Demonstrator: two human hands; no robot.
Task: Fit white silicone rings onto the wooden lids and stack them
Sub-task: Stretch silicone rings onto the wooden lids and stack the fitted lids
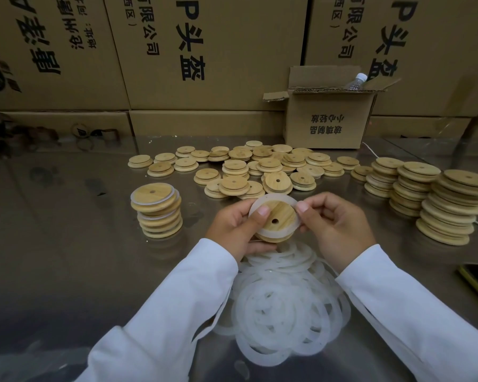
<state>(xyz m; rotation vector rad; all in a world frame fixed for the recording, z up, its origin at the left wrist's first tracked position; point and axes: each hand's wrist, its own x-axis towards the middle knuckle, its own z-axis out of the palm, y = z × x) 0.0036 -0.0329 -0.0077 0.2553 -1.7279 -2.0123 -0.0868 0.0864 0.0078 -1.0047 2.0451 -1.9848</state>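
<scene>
Wooden lid (277,217), a hole at its centre, is held just above the heap of loose silicone rings (284,299). One white silicone ring (271,199) lies on it, apparently only part-seated around the raised step. The left hand (232,230) cups the lid from beneath, fingers curled, thumb pressing the ring's left edge. The right hand (334,224) pinches the ring's right edge. Fitting looks under way. Next, I judge, the ring needs pressing down all round until flush. The lid then belongs on the ringed stack (157,210), left of and beyond the heap.
</scene>
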